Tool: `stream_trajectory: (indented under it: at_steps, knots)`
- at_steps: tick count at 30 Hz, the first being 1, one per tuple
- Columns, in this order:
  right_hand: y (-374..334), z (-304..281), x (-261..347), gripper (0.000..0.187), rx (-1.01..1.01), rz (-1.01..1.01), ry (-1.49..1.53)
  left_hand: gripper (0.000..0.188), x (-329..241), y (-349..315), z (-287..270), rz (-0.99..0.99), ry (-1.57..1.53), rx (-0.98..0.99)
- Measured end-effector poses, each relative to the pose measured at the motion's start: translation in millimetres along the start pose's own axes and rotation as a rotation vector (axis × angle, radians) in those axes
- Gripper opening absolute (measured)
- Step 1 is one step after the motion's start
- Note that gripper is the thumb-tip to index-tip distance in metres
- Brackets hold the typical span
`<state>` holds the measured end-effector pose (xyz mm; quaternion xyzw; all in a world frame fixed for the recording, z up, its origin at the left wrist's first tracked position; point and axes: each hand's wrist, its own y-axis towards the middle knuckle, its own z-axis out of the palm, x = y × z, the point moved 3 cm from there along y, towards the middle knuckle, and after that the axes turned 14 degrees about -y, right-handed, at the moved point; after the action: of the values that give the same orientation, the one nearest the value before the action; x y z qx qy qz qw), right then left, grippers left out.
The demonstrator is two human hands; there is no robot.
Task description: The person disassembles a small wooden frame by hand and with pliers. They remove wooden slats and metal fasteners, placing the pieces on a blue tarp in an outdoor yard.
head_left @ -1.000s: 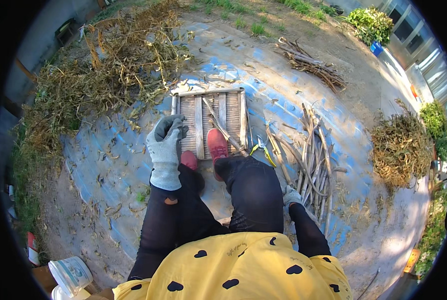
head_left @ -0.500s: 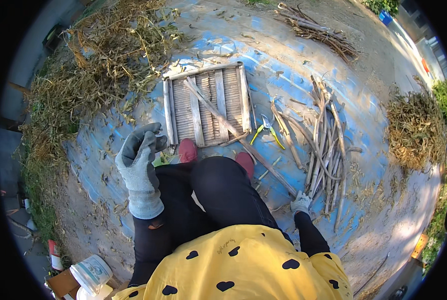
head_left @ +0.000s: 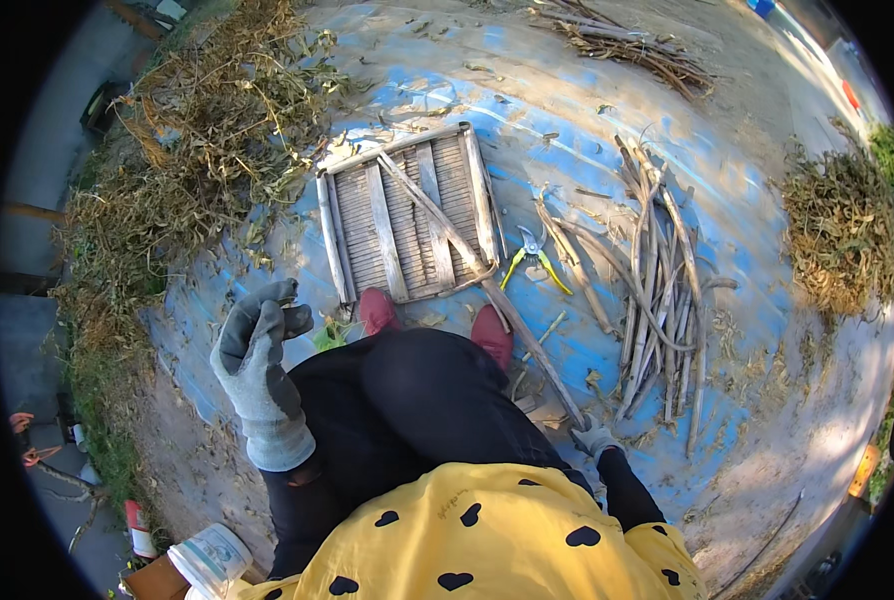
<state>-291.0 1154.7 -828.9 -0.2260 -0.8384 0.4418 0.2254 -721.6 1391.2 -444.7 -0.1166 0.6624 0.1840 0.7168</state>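
Observation:
A long wooden stick (head_left: 533,342) slants across a low rectangular wooden frame (head_left: 475,195), which has thin reed-like slats and cross bars. My gloved right hand (head_left: 595,438) is closed around the stick's near end, low at the right of my legs. My left hand (head_left: 260,360), in a grey-palmed glove, is raised beside my left knee. Its fingers are loosely curled and apart, with nothing visible between them. Pruning shears (head_left: 534,257) with yellow handles lie spread just right of the frame. Beyond them, a heap of sticks (head_left: 662,310) rests on the ground.
Dry leafy stalks (head_left: 207,150) pile up along the left, with another dry heap (head_left: 839,225) at far right. A bundle of thin branches (head_left: 627,45) lies at the back. Blue sheeting (head_left: 557,150) covers the ground. A white bucket (head_left: 210,558) stands at lower left.
The view has shifted and tilted slightly. My right hand, still on the stick's end, sits a little lower, and my left hand appears lower and further left, similarly curled.

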Motion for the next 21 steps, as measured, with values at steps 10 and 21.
stream_trajectory:
  at_steps: [10,21]
  knots:
    - [-6,-36,-1,0.057,-0.275,-0.065,-0.303,0.029,-77,11,-23,0.287,0.134,0.050]
    - [-101,-135,69,0.075,0.078,0.008,-0.460,0.020,-25,57,22,0.210,-0.007,0.299]
